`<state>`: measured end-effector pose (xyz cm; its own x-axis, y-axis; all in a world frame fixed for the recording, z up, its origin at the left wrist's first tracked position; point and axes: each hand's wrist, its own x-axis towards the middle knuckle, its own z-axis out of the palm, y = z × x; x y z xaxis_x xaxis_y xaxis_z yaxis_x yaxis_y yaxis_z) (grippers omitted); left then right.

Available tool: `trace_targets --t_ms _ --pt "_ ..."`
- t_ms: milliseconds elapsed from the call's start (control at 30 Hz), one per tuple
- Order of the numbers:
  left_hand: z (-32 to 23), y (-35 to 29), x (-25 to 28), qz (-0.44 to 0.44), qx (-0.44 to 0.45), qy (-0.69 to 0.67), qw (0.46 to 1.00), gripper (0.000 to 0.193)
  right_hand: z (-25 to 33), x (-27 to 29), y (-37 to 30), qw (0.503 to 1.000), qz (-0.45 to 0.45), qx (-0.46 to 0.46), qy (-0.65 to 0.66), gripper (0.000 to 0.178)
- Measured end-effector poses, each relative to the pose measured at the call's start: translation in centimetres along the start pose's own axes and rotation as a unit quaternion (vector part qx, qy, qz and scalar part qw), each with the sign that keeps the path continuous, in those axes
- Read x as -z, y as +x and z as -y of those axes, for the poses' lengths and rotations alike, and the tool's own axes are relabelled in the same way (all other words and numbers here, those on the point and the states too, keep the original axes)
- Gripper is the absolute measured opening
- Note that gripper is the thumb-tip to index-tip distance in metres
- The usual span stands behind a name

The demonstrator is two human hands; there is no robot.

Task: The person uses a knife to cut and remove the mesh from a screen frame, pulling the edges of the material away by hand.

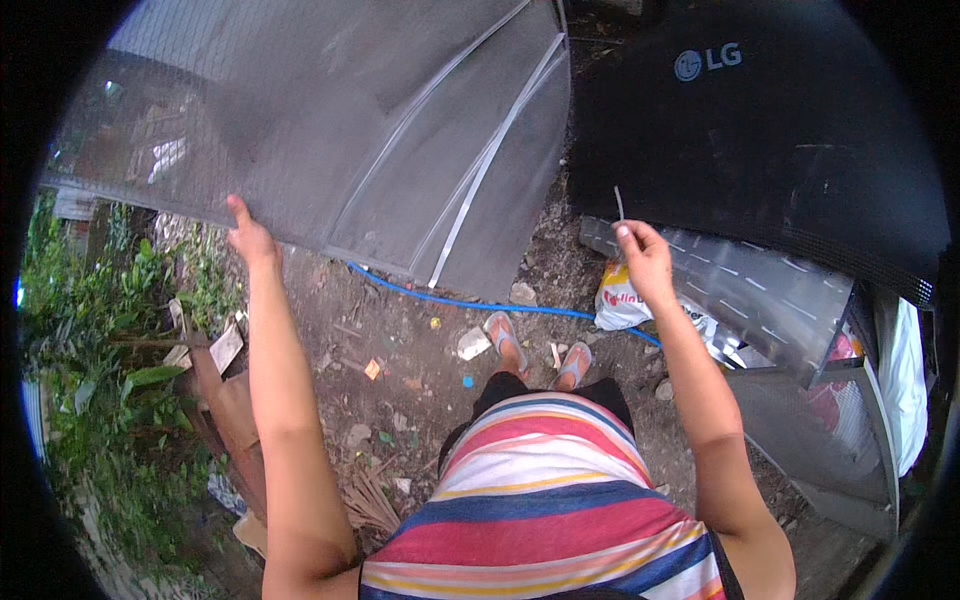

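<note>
A large grey see-through mesh sheet (290, 120) spreads across the upper left, tilted in front of me. My left hand (252, 238) grips its lower edge, thumb on top and the other fingers hidden beneath. Long pale strips (478, 178) run slantwise over the sheet's right part. Away from the sheet, my right hand (648, 262) pinches a short, thin whitish strip (618, 203) between thumb and fingertips; it points upward. Just beyond that hand rises a big black panel (770, 140), and the hand seems not to touch it.
Below the black panel lies a grey plastic panel with light dashes (750, 285), beside a printed white bag (615, 305). A blue hose (480, 303) crosses the dirt ahead of my feet. Green plants (120, 330) and wooden boards (225, 410) are at left; a mesh-covered frame (830, 440) leans at right.
</note>
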<state>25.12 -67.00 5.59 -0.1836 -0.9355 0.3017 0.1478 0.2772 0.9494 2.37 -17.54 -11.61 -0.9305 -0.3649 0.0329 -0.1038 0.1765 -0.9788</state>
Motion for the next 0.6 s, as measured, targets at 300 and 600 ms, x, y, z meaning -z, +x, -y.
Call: trace_targets --t_ms 300,600 --pt "0.4 0.6 0.1 -0.009 0.024 0.014 1.000 0.083 -1.6 -1.7 -0.8 0.991 0.040 -0.080 0.097 0.015" --pt "0.1 1.1 0.4 0.011 0.069 -0.012 0.998 0.082 -0.6 -2.6 0.0 0.990 0.022 -0.070 0.121 0.011"
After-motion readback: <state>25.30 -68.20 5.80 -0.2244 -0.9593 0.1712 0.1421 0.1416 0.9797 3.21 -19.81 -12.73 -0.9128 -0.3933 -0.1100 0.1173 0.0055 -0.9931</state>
